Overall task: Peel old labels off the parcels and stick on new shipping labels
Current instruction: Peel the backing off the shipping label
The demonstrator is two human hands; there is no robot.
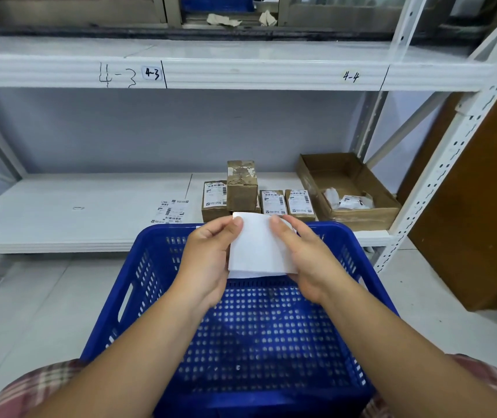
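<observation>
Holding a white label sheet over the far end of the blue plastic basket, the person is presenting its blank side to the camera, so any print is not showing. The left hand is pinching the sheet's left edge, with the thumb lying on the near face by the upper corner and the other fingers curling out of sight behind the paper. The right hand is pinching the right edge in the same manner. The sheet is bowing slightly between the two grips. Beyond the basket, on the lower shelf, small cardboard parcels are standing in a row, three of them showing printed shipping labels on their near faces. One further parcel is sitting on top of the row, its near face carrying only torn white label remnants. Loose printed labels are lying flat on the shelf just left of the row. An open cardboard box is resting to the right of the row, holding crumpled label scraps. The upper shelf edge is bearing the markings "4-3" and "4-4".
</observation>
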